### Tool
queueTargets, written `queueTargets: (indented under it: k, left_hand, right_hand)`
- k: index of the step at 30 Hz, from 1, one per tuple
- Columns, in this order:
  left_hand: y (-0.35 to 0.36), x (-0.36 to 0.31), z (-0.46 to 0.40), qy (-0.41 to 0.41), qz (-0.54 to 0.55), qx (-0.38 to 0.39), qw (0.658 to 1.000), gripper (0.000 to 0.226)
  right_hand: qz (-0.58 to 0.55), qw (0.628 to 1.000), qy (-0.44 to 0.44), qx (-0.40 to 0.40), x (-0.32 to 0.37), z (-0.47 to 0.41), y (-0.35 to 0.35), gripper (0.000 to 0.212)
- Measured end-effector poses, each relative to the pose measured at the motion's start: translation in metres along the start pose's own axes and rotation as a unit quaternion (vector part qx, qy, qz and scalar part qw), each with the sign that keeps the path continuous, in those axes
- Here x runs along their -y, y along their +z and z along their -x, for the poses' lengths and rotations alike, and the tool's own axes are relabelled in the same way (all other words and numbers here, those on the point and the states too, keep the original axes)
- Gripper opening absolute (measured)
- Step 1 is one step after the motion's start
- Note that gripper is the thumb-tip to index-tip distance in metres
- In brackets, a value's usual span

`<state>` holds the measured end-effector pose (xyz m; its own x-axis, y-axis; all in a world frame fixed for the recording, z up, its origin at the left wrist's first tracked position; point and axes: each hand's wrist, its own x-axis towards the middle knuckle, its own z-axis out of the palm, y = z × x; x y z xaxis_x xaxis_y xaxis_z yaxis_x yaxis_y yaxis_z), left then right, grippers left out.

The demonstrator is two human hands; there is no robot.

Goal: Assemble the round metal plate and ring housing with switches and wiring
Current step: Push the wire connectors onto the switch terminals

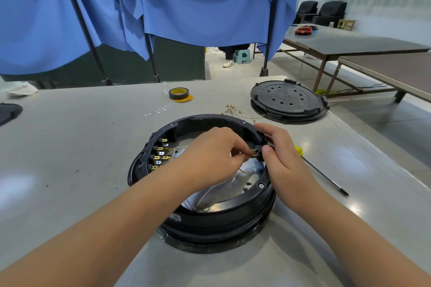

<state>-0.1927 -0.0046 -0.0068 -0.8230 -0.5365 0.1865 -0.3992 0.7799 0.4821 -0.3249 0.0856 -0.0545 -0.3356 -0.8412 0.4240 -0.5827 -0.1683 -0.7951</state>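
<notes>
At the near centre of the pale grey worktable sits the black round plastic ring housing, open side up, with the shiny round metal plate lying inside it. Along the housing's left inner wall stands a row of black switches with brass and silver terminals, thin pale wiring leading from them. The left hand reaches into the ring, fingers curled, pinching a small brass wire connector against a black switch block mounted on the right inner wall. The right hand grips the housing's right rim, thumb pressed on that switch block from the inside, fingers wrapped over the outside. Just beside the right wrist lies a yellow-handled slim screwdriver. Farther back rest a loose bundle of pale wires with brass terminals, a black round perforated cover and a roll of black tape with yellow core.
</notes>
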Motion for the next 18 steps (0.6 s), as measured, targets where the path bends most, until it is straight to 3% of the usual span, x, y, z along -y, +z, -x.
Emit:
queueTargets:
  k: [18]
  left_hand:
    - [0.0027, -0.0019, 0.0004, -0.002, 0.006, -0.012, 1.000, 0.021]
  right_hand:
    - [0.005, 1.000, -0.005, -0.007, -0.0001, -0.0009, 0.0011, 0.041]
